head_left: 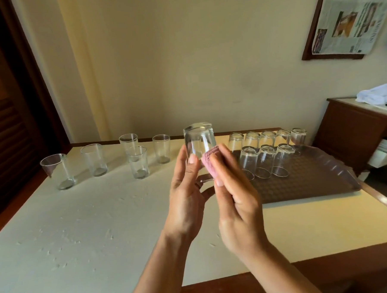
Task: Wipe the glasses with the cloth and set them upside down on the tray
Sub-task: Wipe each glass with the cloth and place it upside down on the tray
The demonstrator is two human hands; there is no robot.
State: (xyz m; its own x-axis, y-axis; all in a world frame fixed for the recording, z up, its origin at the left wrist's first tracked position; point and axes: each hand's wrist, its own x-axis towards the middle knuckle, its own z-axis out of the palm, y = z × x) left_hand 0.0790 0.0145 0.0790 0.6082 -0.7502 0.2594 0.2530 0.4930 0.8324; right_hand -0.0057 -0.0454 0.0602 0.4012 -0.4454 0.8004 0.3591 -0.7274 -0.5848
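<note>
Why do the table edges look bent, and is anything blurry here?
Head view: the wide-angle lens bows the table edges; the held glass and both hands look slightly soft; soft light leaves faint shadows under the upright glasses.

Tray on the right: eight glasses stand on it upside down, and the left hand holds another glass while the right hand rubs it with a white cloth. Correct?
Not quite. The head view shows the cloth is pink, not white. The rest holds: eight upside-down glasses on the tray, left hand holding the glass, right hand rubbing.

Five upright glasses, eight inverted glasses, one held glass, one tray, one cloth.
</note>
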